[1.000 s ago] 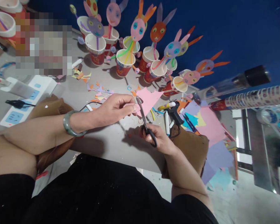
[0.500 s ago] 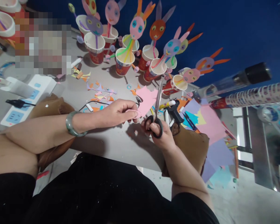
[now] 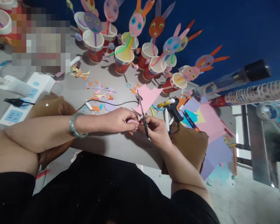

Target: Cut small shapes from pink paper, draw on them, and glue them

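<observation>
Left grip: my left hand (image 3: pixel 121 121) is pinching a pink paper piece (image 3: pixel 133 121) above the tabletop's (image 3: pixel 130 151) near edge, seemingly keeping it steady and turned toward my other hand.
Right grip: my right hand (image 3: pixel 157 132) is closing around the scissors (image 3: pixel 145 126); whether my fingertips are touching the paper piece, I cannot tell.
Blades: looking together, they are pointing toward the far edge, probably sparing my left fingers.
Pink sheet: the pink sheet (image 3: pixel 151 95) is lying just beyond my hands.
Far edge: decorated cups (image 3: pixel 122 67) are standing in a row, presumably out of my elbows' way.
Toward the right edge: a glue gun (image 3: pixel 176 110) is crowding my right side, coloured sheets (image 3: pixel 211 121) spreading beyond it.
Toward the left edge: a black cord (image 3: pixel 102 101) is trailing past paper scraps (image 3: pixel 100 96), getting in the way of sliding things.
</observation>
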Tool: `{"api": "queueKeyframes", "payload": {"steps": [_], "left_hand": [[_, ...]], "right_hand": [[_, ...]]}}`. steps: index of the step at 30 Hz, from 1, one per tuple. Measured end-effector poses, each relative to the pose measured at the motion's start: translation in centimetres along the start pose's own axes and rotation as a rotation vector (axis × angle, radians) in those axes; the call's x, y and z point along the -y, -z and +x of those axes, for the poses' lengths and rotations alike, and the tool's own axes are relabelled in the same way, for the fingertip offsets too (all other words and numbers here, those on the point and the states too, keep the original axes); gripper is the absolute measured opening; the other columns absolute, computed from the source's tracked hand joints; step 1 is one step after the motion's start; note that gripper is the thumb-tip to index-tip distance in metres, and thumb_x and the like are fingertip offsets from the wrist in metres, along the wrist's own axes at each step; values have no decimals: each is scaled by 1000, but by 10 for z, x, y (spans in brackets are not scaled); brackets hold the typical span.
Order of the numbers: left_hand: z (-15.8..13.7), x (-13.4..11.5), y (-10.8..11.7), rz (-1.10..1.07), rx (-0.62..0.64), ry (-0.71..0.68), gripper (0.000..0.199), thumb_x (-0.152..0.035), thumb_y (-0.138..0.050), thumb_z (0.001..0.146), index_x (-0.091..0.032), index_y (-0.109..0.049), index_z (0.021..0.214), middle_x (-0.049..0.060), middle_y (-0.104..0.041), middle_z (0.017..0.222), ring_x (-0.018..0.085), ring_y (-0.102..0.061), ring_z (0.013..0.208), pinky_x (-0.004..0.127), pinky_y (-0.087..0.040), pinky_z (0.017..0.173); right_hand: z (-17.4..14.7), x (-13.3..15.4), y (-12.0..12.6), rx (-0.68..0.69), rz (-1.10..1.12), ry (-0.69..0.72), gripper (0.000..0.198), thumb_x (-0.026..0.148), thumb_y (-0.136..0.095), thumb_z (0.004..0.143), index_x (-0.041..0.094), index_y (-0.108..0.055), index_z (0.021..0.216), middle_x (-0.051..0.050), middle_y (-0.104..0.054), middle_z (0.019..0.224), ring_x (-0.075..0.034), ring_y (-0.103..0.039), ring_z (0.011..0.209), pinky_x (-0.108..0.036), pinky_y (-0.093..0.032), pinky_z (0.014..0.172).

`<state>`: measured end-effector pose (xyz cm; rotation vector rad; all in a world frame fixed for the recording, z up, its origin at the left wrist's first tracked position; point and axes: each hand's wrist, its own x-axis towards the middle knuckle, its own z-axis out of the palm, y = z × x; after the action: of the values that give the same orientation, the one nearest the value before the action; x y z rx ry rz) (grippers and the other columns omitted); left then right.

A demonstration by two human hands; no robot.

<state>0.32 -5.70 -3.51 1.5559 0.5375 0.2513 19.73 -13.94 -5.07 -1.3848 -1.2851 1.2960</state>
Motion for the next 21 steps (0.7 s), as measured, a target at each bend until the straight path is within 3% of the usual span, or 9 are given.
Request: {"api": "queueKeyframes", "payload": {"steps": [7, 11, 13, 15, 18, 21], "left_hand": [[1, -3, 3, 81, -114, -45, 11, -26, -65, 83, -16, -69, 78, 0, -69, 70, 10, -58, 62, 22, -41, 57], [1, -3, 0, -128, -288, -32, 36, -41, -58, 95, -17, -61, 68, -2, -59, 60, 7, -51, 54, 21, -40, 53], [1, -1, -4, -268, -342, 0, 34, -41, -60, 95, -18, -57, 70, -2, -59, 62, 6, -52, 52, 20, -42, 52], [1, 0, -9, -378, -310, 37, 20, -32, -70, 87, -18, -58, 81, -3, -63, 69, 7, -57, 56, 19, -45, 53], [1, 1, -16, -448, -164, 62, 28, -19, -79, 73, -17, -60, 94, -1, -68, 78, 9, -64, 67, 20, -51, 59], [1, 1, -19, -455, -136, 68, 23, -22, -78, 75, -15, -63, 90, 0, -68, 76, 10, -64, 68, 23, -53, 64]], "right_hand": [[-1, 0, -1, 1, 2, 11, 33, 36, -83, 74, 20, -56, 63, 3, -55, 64, -11, -44, 60, -28, -39, 62], [1, 0, -2, -130, 32, 34, 40, 46, -85, 72, 22, -54, 62, 2, -57, 66, -12, -48, 63, -29, -42, 62], [2, -3, -3, -203, 57, 58, 42, 49, -86, 70, 23, -54, 64, 1, -58, 71, -13, -49, 65, -29, -43, 63], [3, -7, -3, -254, 64, 72, 43, 54, -85, 70, 23, -56, 66, 0, -59, 73, -14, -50, 67, -30, -44, 64], [2, -8, -6, -276, 39, 68, 44, 59, -81, 73, 24, -55, 69, 0, -59, 73, -15, -51, 68, -32, -45, 64], [1, -4, -10, -251, 17, 51, 47, 59, -81, 73, 24, -51, 66, 0, -59, 73, -15, -51, 68, -32, -46, 66]]}}
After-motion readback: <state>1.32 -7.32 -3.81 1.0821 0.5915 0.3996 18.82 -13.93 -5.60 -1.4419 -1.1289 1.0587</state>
